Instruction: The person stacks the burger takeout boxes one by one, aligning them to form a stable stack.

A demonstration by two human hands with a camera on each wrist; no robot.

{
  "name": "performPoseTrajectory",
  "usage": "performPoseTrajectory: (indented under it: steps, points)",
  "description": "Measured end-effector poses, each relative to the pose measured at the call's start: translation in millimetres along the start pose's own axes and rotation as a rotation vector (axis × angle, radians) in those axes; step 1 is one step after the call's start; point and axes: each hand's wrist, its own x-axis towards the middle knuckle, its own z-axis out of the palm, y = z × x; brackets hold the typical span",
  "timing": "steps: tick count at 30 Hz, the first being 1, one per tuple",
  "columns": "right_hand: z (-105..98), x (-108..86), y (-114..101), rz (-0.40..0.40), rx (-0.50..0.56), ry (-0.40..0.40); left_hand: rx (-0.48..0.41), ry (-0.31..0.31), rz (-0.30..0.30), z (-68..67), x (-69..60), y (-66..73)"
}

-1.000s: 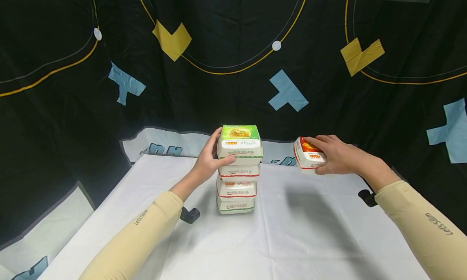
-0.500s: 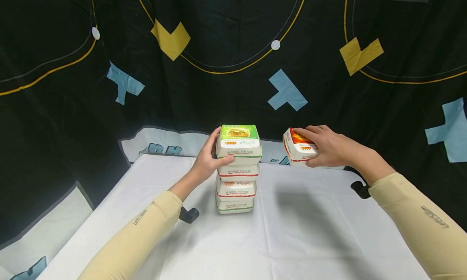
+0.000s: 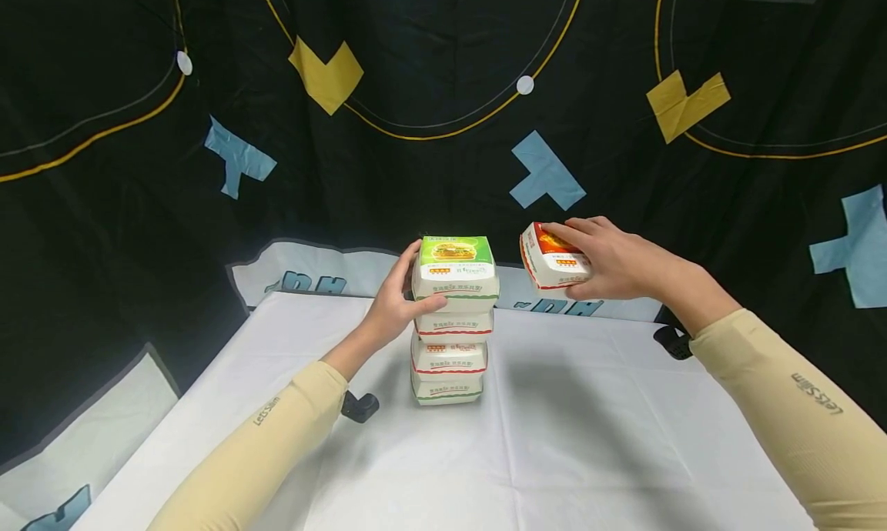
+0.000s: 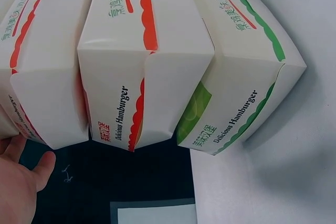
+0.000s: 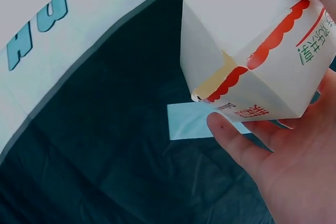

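A stack of several hamburger boxes stands on the white table. Its top box is a green-lidded hamburger box [image 3: 455, 273]. Along that box's left side lies my left hand [image 3: 389, 309], thumb across the front and fingers round the back left, holding it. Below come red-trimmed boxes [image 3: 450, 357] and a green-trimmed bottom box [image 4: 236, 77], stacked slightly unevenly. Up in the air, right of the stack and apart from it, my right hand [image 3: 619, 260] grips a red-lidded hamburger box [image 3: 552, 268], fingers over its lid. The right wrist view shows that box's white underside.
Behind the white-covered table [image 3: 416, 469] hangs a black cloth [image 3: 443, 185] with blue and yellow tape pieces. A white lettered banner [image 3: 305, 273] runs along the table's back edge. Dark wrist cameras [image 3: 360, 407] sit at both wrists.
My right hand has carried the red-lidded hamburger box leftward and upward, closer to the stack. The left hand and the stacked boxes have stayed in place.
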Motion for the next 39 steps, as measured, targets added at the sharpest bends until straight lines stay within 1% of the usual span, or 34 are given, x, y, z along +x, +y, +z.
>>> performPoseTrajectory:
  steps: [2, 4, 9, 11, 15, 21, 31, 39]
  points:
    - [-2.8, 2.0, -2.1, 0.000, -0.001, 0.004, 0.000, -0.003, -0.002, 0.6, 0.6, 0.1]
    - [-5.9, 4.4, -4.5, -0.007, -0.001, 0.012, -0.005, -0.005, -0.006, 0.8, 3.7, -7.5]
    - [-14.8, 11.3, -10.4, -0.025, 0.004, 0.027, -0.015, 0.005, -0.009, 1.3, 12.0, -31.6]
    - [-18.3, 13.8, -12.8, -0.024, 0.006, 0.028, -0.017, 0.011, -0.004, 1.7, 12.8, -35.2]
    - [-23.9, 18.1, -17.3, -0.018, 0.009, 0.025, -0.021, 0.015, 0.007, 2.7, 12.9, -37.0]
    - [-29.6, 24.4, -25.3, -0.039, 0.011, 0.034, -0.020, 0.017, 0.022, 3.6, 13.2, -37.1]
    - [-41.2, 37.5, -46.1, -0.062, -0.004, 0.012, -0.021, 0.014, 0.032, 2.4, 14.2, -38.3]
    - [-46.7, 47.7, -63.5, -0.103, 0.005, -0.012, -0.018, 0.004, 0.013, 2.1, 14.7, -37.5]
